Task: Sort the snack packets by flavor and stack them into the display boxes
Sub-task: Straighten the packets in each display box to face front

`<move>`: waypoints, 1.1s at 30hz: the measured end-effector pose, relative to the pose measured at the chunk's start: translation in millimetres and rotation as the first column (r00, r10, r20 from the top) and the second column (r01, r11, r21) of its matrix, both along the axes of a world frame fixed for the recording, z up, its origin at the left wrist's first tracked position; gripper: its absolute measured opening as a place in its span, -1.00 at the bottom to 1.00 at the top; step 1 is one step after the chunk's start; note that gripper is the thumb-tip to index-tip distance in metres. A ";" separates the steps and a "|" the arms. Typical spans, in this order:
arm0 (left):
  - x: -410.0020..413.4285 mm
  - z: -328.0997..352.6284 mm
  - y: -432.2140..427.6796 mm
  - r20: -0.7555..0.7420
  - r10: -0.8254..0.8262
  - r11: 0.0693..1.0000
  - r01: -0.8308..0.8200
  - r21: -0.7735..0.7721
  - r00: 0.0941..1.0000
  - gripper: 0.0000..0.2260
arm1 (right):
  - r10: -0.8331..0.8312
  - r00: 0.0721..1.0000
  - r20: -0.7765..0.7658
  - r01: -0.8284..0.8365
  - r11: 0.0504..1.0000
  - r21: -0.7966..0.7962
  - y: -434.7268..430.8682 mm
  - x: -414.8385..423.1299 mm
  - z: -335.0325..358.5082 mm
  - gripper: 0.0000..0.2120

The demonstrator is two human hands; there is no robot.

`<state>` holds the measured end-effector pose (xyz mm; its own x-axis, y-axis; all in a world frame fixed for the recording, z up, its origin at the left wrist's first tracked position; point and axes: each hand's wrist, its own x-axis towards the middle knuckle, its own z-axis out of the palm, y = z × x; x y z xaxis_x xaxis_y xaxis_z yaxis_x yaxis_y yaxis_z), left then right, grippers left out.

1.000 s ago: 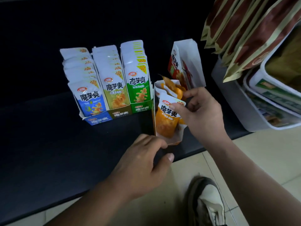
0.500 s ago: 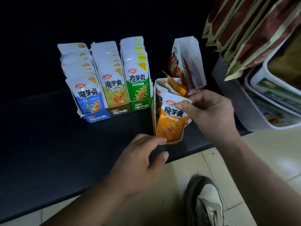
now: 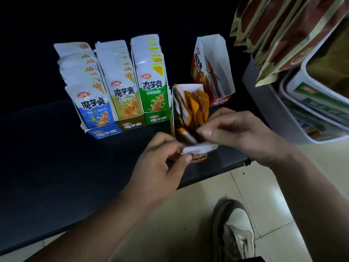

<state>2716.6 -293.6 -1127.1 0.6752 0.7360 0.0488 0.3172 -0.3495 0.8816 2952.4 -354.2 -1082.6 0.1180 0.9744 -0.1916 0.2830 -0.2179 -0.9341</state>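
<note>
Holding a snack packet (image 3: 200,148) crosswise just over the front end of the orange box (image 3: 173,114), the person works with both hands. The left hand (image 3: 160,165) pinches the packet's left end between thumb and forefinger. The right hand (image 3: 243,133) has its fingers bent onto the right end, though the picture is blurred here and I cannot tell how firm this grip is. I think two hands are needed because the box is narrow and the orange packets (image 3: 196,104) already inside lean in disorder, so a new one must be guided in straight. The box stands near the edge of the dark shelf (image 3: 56,157), probably for easy reach. Behind it the blue box (image 3: 104,132), the olive box (image 3: 130,125) and the green box (image 3: 156,119) stand side by side, full of upright packets facing front, so the flavor can be read. The red box (image 3: 221,100) stands apart and looks nearly empty.
</note>
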 end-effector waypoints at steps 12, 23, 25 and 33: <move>1.2 6.6 11.4 -0.118 -0.096 0.897 0.035 -0.441 0.988 -0.75 | 0.020 0.981 0.192 -0.017 1.000 -0.018 15.3 -23.8 7.8 -0.80; 29.2 39.8 25.4 -0.210 0.119 0.900 -0.194 -0.391 0.971 -0.74 | -0.190 0.967 0.168 0.177 0.980 0.094 13.9 -25.2 -4.5 -0.67; 31.3 41.6 28.2 -0.184 0.158 0.884 -0.222 -0.411 0.970 -0.79 | -0.258 0.944 0.206 0.244 0.966 0.088 15.9 -30.0 -6.0 -0.57; 2.8 49.5 29.0 -0.012 0.366 0.818 -0.328 -0.472 0.930 -0.78 | -0.319 0.945 0.075 0.323 0.944 -0.060 13.2 -33.3 1.5 -0.80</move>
